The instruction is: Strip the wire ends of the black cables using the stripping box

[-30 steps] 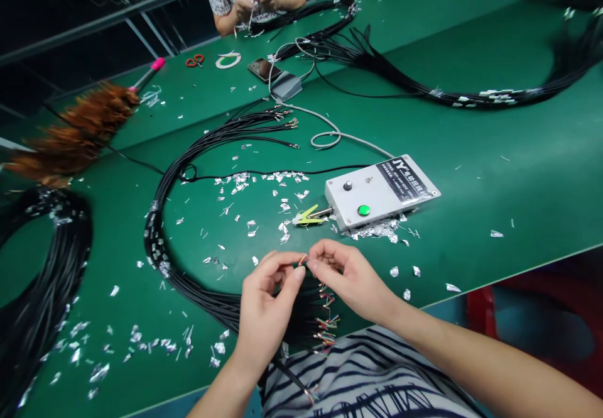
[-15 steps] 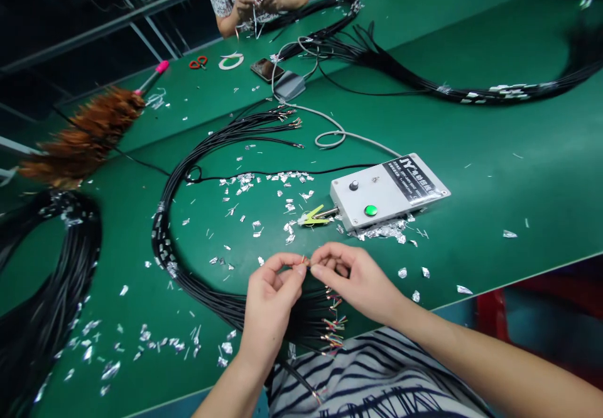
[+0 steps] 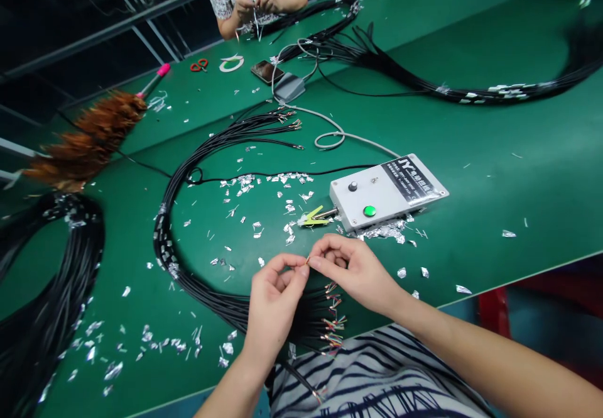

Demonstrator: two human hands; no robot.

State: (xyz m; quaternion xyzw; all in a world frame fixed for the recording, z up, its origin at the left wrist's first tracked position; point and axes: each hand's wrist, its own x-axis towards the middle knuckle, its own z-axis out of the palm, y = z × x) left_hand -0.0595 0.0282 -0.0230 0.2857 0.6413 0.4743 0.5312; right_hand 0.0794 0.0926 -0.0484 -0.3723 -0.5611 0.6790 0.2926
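My left hand (image 3: 277, 292) is pinched closed at the tip of a cable, where short thin wires (image 3: 308, 261) show between the fingertips. From the other side, my right hand (image 3: 351, 270) pinches the same wire ends with thumb and forefinger. Beneath both hands runs a curved bundle of black cables (image 3: 207, 292), and its stripped ends fan out in coloured wires (image 3: 335, 324) below my right hand. Past my hands lies a grey box (image 3: 386, 193) with a green button, a knob and a yellow clip (image 3: 315, 217) at its front.
Foil scraps (image 3: 176, 344) litter the green table (image 3: 471, 185). More black cable bundles lie at left (image 3: 70, 280) and far right (image 3: 509, 94). A brown duster (image 3: 94, 135), red-handled scissors (image 3: 199, 65), a tape roll (image 3: 231, 63) and a phone (image 3: 266, 71) are farther back. Across the table, a co-worker's hands (image 3: 257, 4) hold white strips.
My right hand has shifted slightly up and left, closing in on my left fingertips. The wire ends stay pinched between both hands.
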